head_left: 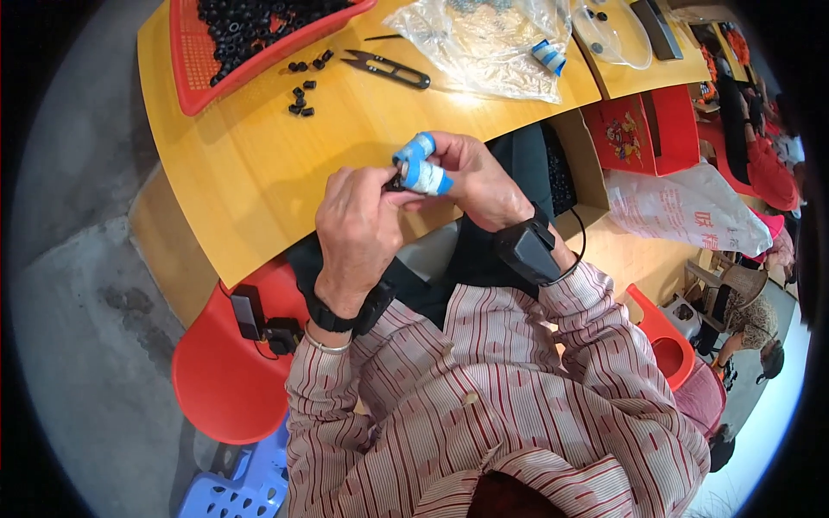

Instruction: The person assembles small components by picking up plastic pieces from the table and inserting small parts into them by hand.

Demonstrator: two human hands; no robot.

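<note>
Over the front edge of the yellow table, my two hands meet around a small black part, mostly hidden by fingers. My left hand pinches it with thumb and forefinger. From the other side, my right hand closes on it, its thumb and forefinger wrapped in blue-and-white covers. Farther back on the table lie several loose black ring-like pieces. Near them rest black thread snips, and a red plastic basket holds many similar black pieces.
A clear plastic bag lies at the back of the yellow table, with a blue-and-white tube on it. To the right are a red box, a cardboard box and a white sack. A red stool stands left.
</note>
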